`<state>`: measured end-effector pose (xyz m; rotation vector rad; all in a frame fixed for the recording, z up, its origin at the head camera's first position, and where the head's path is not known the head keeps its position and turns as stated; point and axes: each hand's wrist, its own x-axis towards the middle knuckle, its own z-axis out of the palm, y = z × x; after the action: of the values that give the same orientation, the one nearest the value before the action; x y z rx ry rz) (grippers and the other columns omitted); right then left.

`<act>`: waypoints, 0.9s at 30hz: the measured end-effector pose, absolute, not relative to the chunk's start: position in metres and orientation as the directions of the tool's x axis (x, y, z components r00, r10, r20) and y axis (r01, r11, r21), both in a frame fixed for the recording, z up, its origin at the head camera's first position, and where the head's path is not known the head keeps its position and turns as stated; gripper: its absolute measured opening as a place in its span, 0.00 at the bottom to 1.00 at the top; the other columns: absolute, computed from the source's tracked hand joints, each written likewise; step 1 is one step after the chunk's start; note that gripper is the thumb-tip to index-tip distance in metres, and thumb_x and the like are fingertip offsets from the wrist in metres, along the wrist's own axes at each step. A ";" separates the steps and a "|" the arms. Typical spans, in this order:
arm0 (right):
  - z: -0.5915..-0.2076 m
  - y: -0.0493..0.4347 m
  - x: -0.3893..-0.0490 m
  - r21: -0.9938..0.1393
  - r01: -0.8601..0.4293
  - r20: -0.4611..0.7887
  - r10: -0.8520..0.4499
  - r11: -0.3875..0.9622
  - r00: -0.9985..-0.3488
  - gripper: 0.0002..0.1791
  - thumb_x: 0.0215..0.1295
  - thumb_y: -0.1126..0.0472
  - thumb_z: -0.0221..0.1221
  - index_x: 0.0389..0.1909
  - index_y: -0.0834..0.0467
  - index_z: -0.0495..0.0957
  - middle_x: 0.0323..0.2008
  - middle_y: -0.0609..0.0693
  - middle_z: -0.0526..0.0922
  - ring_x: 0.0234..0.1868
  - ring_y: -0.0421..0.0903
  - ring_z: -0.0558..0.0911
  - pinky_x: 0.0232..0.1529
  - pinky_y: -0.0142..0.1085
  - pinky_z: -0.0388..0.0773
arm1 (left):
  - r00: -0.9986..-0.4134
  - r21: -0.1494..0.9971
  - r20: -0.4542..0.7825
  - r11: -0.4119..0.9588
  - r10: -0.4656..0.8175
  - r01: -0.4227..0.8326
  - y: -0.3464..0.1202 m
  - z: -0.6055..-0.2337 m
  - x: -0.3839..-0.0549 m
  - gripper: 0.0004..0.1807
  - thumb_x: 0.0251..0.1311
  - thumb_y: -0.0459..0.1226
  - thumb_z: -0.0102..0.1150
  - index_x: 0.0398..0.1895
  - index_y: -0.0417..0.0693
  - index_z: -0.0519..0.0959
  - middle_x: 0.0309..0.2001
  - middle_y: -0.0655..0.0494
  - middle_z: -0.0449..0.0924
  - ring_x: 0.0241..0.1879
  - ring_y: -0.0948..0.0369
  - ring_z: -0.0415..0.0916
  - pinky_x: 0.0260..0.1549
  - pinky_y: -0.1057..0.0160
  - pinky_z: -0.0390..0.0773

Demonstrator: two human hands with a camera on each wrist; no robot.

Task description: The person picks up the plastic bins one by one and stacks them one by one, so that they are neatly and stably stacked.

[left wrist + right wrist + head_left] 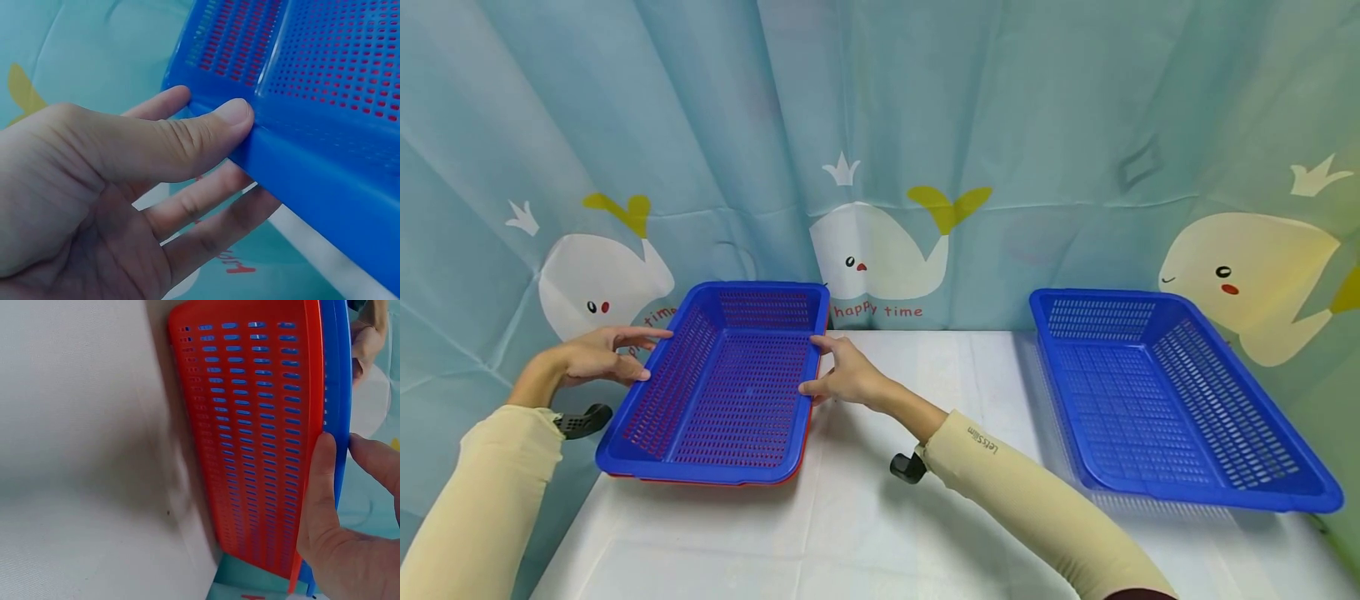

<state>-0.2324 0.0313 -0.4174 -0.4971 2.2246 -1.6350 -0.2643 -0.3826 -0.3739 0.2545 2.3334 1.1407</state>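
Note:
A blue plastic basket [748,392] sits nested in a red basket [250,425] at the left of the table. The left hand [598,354] holds the blue basket's left rim, its thumb [234,115] over the edge and other fingers beneath. Opposite it, the right hand [850,375] pinches the stack's right rim. In the right wrist view, one finger [322,475] lies against the red rim and another digit touches the blue rim. Most of the red basket is hidden in the head view, with only a thin edge showing.
On the right of the white table [917,517] stands another blue basket [1150,417], nested in a pale, see-through basket [1157,506]. A blue-green curtain [895,100] with printed whales hangs behind and along the sides.

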 end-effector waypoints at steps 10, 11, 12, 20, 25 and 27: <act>-0.418 0.032 -0.229 -0.971 -0.070 -0.052 -0.484 0.230 -0.874 0.48 0.59 0.74 0.71 0.77 0.68 0.57 0.67 0.66 0.61 0.29 0.50 0.89 0.34 0.40 0.88 | -0.852 0.763 -0.363 0.646 0.377 -0.039 -0.379 -0.371 -0.259 0.46 0.63 0.34 0.70 0.79 0.35 0.55 0.72 0.24 0.51 0.55 0.43 0.78 0.49 0.45 0.85; -0.418 0.033 -0.228 -0.968 -0.072 -0.054 -0.480 0.239 -0.875 0.48 0.59 0.73 0.71 0.77 0.68 0.57 0.67 0.66 0.61 0.28 0.49 0.88 0.34 0.40 0.88 | -0.854 0.763 -0.359 0.646 0.377 -0.036 -0.379 -0.372 -0.258 0.46 0.63 0.34 0.70 0.79 0.35 0.55 0.72 0.24 0.52 0.55 0.43 0.79 0.48 0.45 0.85; -0.418 0.033 -0.228 -0.966 -0.075 -0.055 -0.478 0.249 -0.877 0.48 0.59 0.73 0.71 0.78 0.67 0.57 0.67 0.65 0.61 0.28 0.48 0.88 0.35 0.41 0.88 | -0.856 0.762 -0.353 0.647 0.378 -0.029 -0.379 -0.372 -0.258 0.46 0.63 0.34 0.70 0.79 0.35 0.55 0.72 0.24 0.52 0.55 0.43 0.79 0.48 0.45 0.85; -0.421 0.039 -0.227 -0.891 -0.176 -0.022 -0.428 0.418 -0.903 0.47 0.62 0.61 0.73 0.79 0.56 0.60 0.69 0.65 0.62 0.35 0.43 0.84 0.34 0.37 0.86 | -0.883 0.771 -0.319 0.636 0.345 -0.030 -0.379 -0.381 -0.254 0.49 0.66 0.37 0.69 0.82 0.40 0.48 0.71 0.25 0.55 0.53 0.41 0.81 0.45 0.45 0.87; -0.420 0.042 -0.226 -0.844 -0.221 0.000 -0.412 0.489 -0.911 0.47 0.64 0.54 0.72 0.80 0.53 0.58 0.70 0.64 0.62 0.42 0.44 0.82 0.38 0.34 0.83 | -0.910 0.763 -0.269 0.647 0.316 -0.001 -0.380 -0.384 -0.251 0.53 0.67 0.41 0.68 0.84 0.48 0.42 0.71 0.25 0.55 0.59 0.32 0.74 0.44 0.43 0.86; -0.420 0.043 -0.226 -0.836 -0.235 0.011 -0.413 0.496 -0.910 0.47 0.64 0.53 0.72 0.80 0.53 0.58 0.70 0.65 0.62 0.42 0.45 0.82 0.40 0.34 0.82 | -0.915 0.764 -0.256 0.645 0.312 0.006 -0.380 -0.383 -0.249 0.53 0.67 0.41 0.68 0.84 0.49 0.41 0.70 0.25 0.56 0.59 0.31 0.73 0.43 0.42 0.86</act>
<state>-0.2260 0.0426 -0.4203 -0.5589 2.5467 -1.3788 -0.2494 -0.3795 -0.3833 0.2516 2.5006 1.1593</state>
